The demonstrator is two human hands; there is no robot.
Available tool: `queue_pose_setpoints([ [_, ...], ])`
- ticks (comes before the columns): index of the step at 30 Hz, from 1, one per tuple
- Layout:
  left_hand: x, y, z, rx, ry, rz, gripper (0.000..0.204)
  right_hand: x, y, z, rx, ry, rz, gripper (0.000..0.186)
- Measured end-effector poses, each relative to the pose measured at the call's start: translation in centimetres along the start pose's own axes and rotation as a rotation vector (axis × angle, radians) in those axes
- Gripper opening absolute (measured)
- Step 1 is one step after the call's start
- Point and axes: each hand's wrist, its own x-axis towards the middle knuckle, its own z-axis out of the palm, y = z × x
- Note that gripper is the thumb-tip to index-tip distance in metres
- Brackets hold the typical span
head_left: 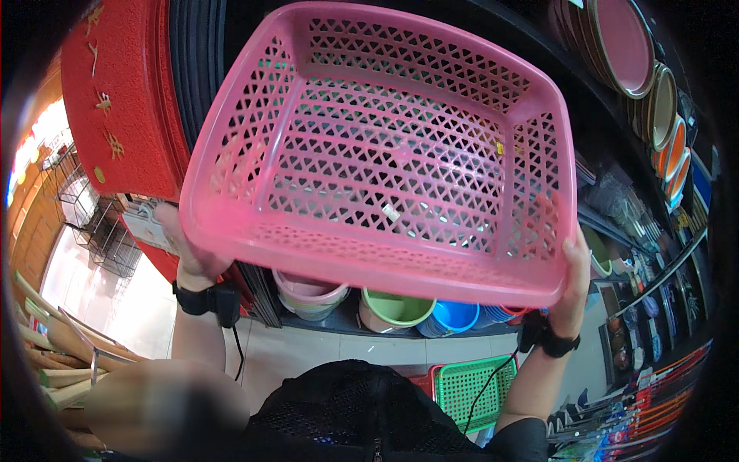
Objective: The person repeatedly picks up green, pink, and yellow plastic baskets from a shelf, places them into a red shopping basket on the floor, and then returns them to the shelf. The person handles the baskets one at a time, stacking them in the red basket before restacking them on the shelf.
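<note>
A large pink plastic basket (369, 279), rectangular with rows of small cut-out holes, is held up in front of me, its hollow side facing me. My left hand (194, 250) grips its lower left corner, with the palm at the outer wall and the fingers partly hidden behind it. At the lower right corner, my right hand (573, 273) is closed on the side, its thumb by the rim. A small yellow sticker (499, 148) is on the mesh bottom. Nothing lies inside the basket.
Beneath it, a pink bucket (309, 291), a green bucket (398, 306) and a blue bucket (454, 314) line a low shelf. A green basket (477, 393) is on the floor. Red textured panels (123, 100) stand left; plates (627, 46) fill the upper right. Wooden handles (65, 377) stick up at lower left.
</note>
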Motion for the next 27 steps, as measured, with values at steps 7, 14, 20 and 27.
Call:
queue_pose_setpoints([
  [7, 6.2, 2.8, 1.4, 0.197, -0.015, 0.009, 0.11, 7.2, -1.1, -1.0, 0.162, -0.091, 0.055, 0.054],
  [14, 11.9, 2.5, -0.4, 0.215, 0.044, -0.019, 0.067, 14.0, -2.4, 1.3, 0.15, -0.087, 0.118, 0.044],
  [20, 16.1, 1.3, -3.5, 0.305, 0.085, -0.039, 0.057, 20.6, -1.8, 3.3, 0.151, -0.186, 0.159, 0.035],
  [27, 19.6, 0.3, -3.1, 0.425, 0.136, -0.016, 0.054, 25.4, -0.1, 5.2, 0.195, -0.095, 0.149, 0.037],
])
